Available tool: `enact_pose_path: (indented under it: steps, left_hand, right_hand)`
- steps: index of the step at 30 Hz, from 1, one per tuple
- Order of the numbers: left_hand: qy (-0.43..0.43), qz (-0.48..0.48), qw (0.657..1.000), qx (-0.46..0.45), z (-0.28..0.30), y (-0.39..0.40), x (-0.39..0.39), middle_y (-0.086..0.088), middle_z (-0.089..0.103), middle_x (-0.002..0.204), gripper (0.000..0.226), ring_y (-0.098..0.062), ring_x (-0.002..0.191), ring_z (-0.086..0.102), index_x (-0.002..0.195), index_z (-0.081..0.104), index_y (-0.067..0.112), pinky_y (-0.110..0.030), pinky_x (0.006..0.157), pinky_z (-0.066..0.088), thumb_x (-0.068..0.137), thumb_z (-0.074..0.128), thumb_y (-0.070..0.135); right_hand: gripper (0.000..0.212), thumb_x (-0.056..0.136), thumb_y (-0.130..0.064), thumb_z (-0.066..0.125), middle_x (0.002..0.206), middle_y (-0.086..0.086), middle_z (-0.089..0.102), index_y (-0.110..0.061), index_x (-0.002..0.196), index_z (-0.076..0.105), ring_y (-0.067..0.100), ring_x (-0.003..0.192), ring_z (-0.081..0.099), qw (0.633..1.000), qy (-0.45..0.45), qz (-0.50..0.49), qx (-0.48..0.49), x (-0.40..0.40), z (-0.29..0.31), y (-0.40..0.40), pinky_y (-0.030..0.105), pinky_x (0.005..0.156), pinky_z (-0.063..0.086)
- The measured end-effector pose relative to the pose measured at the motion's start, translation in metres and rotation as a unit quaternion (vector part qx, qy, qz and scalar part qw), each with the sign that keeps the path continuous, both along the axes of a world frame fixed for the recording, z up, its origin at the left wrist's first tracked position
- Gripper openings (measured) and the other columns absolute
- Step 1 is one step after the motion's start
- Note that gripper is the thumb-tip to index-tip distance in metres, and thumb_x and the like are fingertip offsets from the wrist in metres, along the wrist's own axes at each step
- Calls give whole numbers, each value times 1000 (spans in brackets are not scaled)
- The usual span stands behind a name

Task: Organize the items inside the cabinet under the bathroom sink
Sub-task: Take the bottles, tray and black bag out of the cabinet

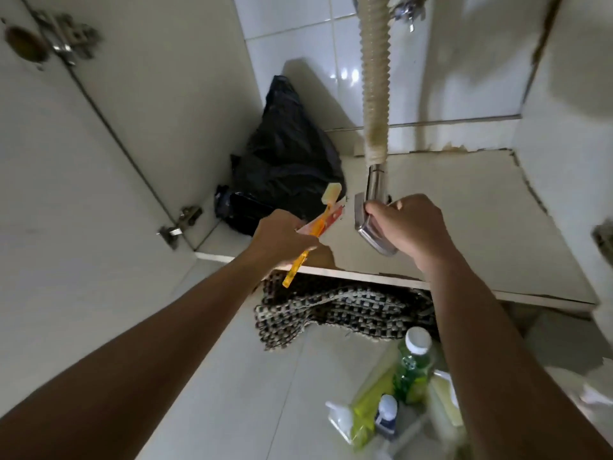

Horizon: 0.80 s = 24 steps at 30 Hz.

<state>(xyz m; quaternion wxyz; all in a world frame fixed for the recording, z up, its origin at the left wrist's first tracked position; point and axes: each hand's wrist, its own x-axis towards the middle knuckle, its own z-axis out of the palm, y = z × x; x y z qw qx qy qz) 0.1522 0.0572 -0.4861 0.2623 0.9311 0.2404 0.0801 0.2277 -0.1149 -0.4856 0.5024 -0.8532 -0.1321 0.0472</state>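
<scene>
Head view. Both arms are reaching into the open under-sink cabinet at frame centre. The left hand (285, 235) is gripping an orange toothbrush (306, 249) together with a reddish flat packet (326, 218), fingers curled round both, bristle end pointing toward the black plastic bag (285, 151) in the cabinet's back left corner. The right hand (409, 227) is holding a bent chrome fitting (371, 229) just below the corrugated drain hose (374, 78), fingers wrapped round it.

The cabinet floor (481, 220) is showing bare, cracked board to the right. Bottles and containers, a green bottle (414, 366) among them, are standing outside at lower right, near a checked mat (338, 313).

Judgement: the placing-back step is underway; next move calls for setting the toothbrush and packet down beside the bag, then dealing with the fitting.
</scene>
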Motion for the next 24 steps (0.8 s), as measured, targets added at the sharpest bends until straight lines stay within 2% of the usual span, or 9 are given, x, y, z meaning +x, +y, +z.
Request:
enact_pose_path:
  steps: [3,7,10,12,13,16,19,21,24]
  left_hand:
    - [32,47,995,-82,6,15,-36,-8,51,68,16,-18,62,49,70,60,2,-24,56,34,73,71,13]
    - [97,93,979,-152,-21,35,-72,-5,50,66,10,-15,62,45,72,63,3,-22,54,35,73,70,10]
    - [153,107,957,-222,-63,49,-95,-4,62,74,6,-19,78,55,74,68,5,-26,68,46,72,71,10]
    - [191,95,942,-260,-85,54,-110,-4,64,75,3,-19,79,56,74,70,7,-29,73,48,73,71,10]
    - [203,88,936,-274,-95,56,-116,-5,64,75,2,-18,77,55,74,70,8,-29,73,48,73,71,9]
    - [214,88,919,-319,-130,65,-138,-7,64,77,3,-18,75,54,75,70,9,-29,72,48,72,71,8]
    - [238,94,898,-359,-167,60,-161,-7,66,81,10,-19,80,54,80,73,6,-29,74,48,71,72,10]
    - [262,88,887,-371,-180,48,-176,-3,68,74,3,-17,77,54,70,72,10,-30,77,48,71,72,13]
    - [271,85,875,-392,-195,32,-194,-1,68,65,10,-16,69,54,63,71,12,-29,78,48,72,71,15]
  right_hand:
    - [30,84,-37,58,60,-1,58,-13,68,58,11,52,54,998,40,48,27,-19,7,22,20,44,38]
    - [35,86,-41,56,58,1,53,-13,65,52,15,54,52,991,22,127,-45,-44,2,51,24,47,34]
    - [34,89,-44,52,67,1,55,-10,83,54,12,58,54,976,24,168,-134,-72,-18,67,21,46,31]
    - [42,87,-47,51,82,5,58,-7,99,56,13,66,56,969,32,177,-166,-92,-34,74,20,48,29]
    - [42,87,-48,51,83,6,59,-7,97,59,12,62,54,966,50,181,-180,-102,-42,75,20,48,29]
    - [38,87,-43,53,59,2,52,-11,66,55,13,50,46,944,87,196,-252,-140,-67,72,24,45,31]
    - [38,85,-43,55,59,1,52,-14,60,52,12,53,48,938,127,165,-278,-177,-100,63,23,45,32]
    - [38,85,-48,55,69,3,58,-12,71,56,16,60,55,929,164,158,-290,-201,-123,57,23,48,36]
    - [47,83,-53,57,88,11,63,-8,96,63,24,76,59,916,184,157,-320,-232,-159,50,25,61,42]
